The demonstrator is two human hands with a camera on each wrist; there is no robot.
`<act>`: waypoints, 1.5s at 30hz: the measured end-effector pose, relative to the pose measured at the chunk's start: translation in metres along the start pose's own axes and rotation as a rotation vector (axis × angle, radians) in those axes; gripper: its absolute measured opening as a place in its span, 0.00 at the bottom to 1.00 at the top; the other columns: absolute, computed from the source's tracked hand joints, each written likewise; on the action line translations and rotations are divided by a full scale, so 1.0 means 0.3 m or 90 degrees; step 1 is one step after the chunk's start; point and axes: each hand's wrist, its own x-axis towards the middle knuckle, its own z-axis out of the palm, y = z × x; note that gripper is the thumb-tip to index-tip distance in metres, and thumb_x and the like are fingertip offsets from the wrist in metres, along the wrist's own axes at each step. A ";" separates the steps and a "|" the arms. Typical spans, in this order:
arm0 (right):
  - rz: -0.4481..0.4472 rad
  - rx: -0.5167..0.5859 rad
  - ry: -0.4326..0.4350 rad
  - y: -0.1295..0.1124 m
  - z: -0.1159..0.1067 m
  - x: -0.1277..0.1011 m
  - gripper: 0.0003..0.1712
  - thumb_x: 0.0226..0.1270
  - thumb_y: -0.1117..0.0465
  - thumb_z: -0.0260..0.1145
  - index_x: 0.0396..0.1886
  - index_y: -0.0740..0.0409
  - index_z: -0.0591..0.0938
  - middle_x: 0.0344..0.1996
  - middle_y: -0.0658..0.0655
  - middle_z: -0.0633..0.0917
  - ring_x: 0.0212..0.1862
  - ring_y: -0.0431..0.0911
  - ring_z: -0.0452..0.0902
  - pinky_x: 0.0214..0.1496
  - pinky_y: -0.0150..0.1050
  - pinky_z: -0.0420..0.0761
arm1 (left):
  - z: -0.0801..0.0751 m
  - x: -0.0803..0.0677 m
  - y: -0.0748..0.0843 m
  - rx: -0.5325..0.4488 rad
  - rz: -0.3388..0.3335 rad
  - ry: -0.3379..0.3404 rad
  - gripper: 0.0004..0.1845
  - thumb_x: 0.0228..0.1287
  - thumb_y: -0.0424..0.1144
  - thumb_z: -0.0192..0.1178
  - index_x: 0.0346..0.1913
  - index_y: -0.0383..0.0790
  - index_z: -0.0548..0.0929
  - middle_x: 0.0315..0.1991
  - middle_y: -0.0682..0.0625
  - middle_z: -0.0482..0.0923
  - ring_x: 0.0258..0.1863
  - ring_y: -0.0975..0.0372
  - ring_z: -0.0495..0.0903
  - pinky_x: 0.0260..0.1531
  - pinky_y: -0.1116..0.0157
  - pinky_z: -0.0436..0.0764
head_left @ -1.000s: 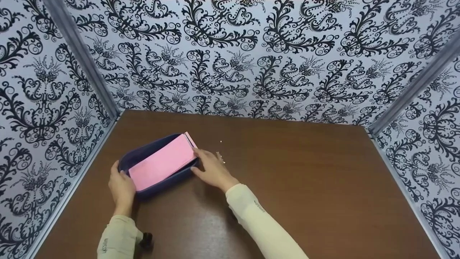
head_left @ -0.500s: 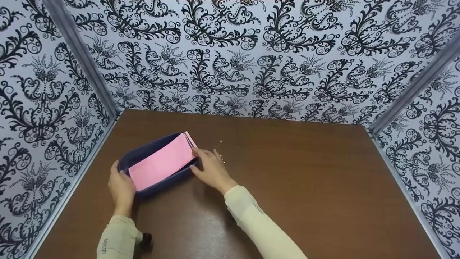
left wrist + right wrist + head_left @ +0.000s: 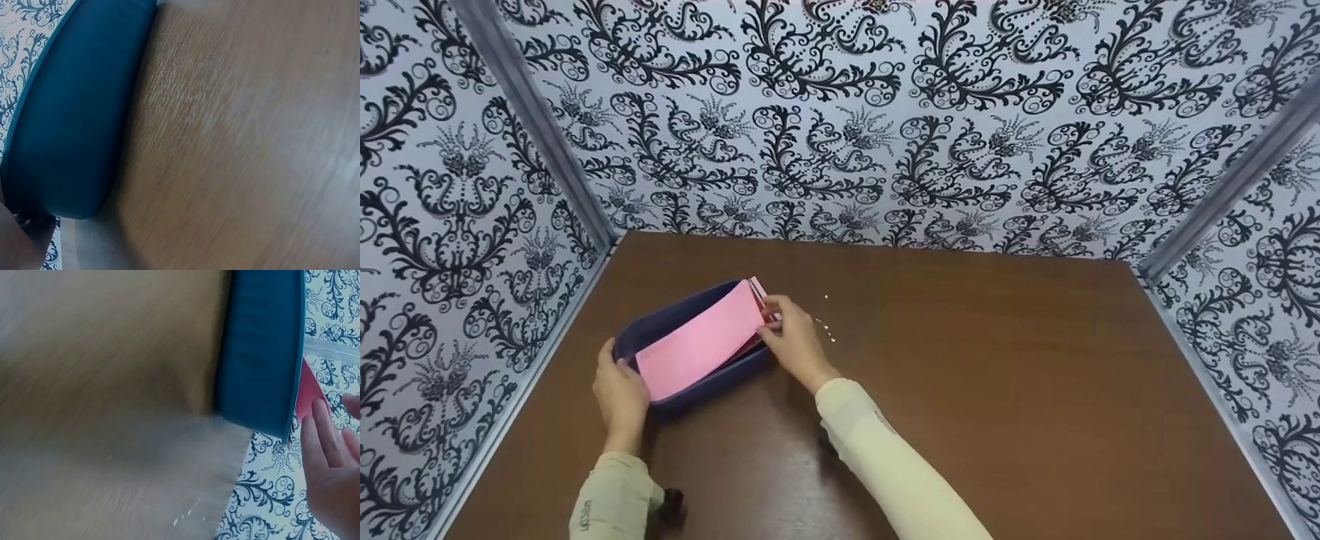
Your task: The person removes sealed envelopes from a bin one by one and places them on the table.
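Two hands work one dark blue basket (image 3: 690,352) at the left-rear of the brown table (image 3: 960,390).

Head view: the basket holds a stack of pink sheets (image 3: 701,341) lying slantwise, their far corner poking over the far rim. Left hand (image 3: 621,394) curls over the basket's near-left end, thumb on the rim, gripping it to steady it. Right hand (image 3: 795,341) is at the far-right end, fingertips pinching the raised pink corner. A few pale specks (image 3: 829,330) lie on the table just past that hand. Patterned black-and-white walls (image 3: 885,112) enclose the table on three sides.

Left wrist view: the basket's blue side wall (image 3: 73,112) fills the left; wood grain of the table to the right. Only a sliver of the hand (image 3: 17,242) shows at the bottom corner, against the basket's end.

Right wrist view: basket wall (image 3: 264,349) seen edge-on, pink corner (image 3: 309,396) jutting beyond the rim, fingers (image 3: 323,444) touching it.

Judgement: the step in hand looks like seating or squaring the pink stack inside the basket. The next move would call for pressing the protruding corner down and inward while the left hand keeps the basket from sliding; pushing too hard could crease the sheets or skid the basket.
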 end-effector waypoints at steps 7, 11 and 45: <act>0.090 0.007 0.014 -0.009 0.023 0.028 0.22 0.68 0.66 0.66 0.60 0.66 0.78 0.47 0.62 0.89 0.46 0.50 0.88 0.47 0.36 0.87 | 0.004 -0.006 0.005 0.000 0.000 -0.007 0.26 0.77 0.29 0.35 0.75 0.32 0.59 0.71 0.27 0.63 0.70 0.35 0.64 0.71 0.41 0.62; 0.114 0.032 0.008 -0.013 0.026 0.038 0.18 0.67 0.71 0.65 0.55 0.68 0.81 0.42 0.64 0.90 0.41 0.51 0.89 0.41 0.34 0.87 | 0.003 -0.006 0.011 0.001 0.006 0.006 0.25 0.76 0.28 0.37 0.74 0.31 0.60 0.70 0.27 0.64 0.69 0.34 0.64 0.71 0.41 0.63; 0.170 0.125 0.049 0.033 -0.032 0.027 0.06 0.65 0.68 0.69 0.39 0.67 0.84 0.29 0.62 0.89 0.22 0.40 0.84 0.25 0.32 0.85 | -0.004 -0.008 0.011 0.007 0.014 0.012 0.25 0.76 0.28 0.37 0.73 0.31 0.61 0.69 0.26 0.64 0.69 0.34 0.65 0.71 0.41 0.62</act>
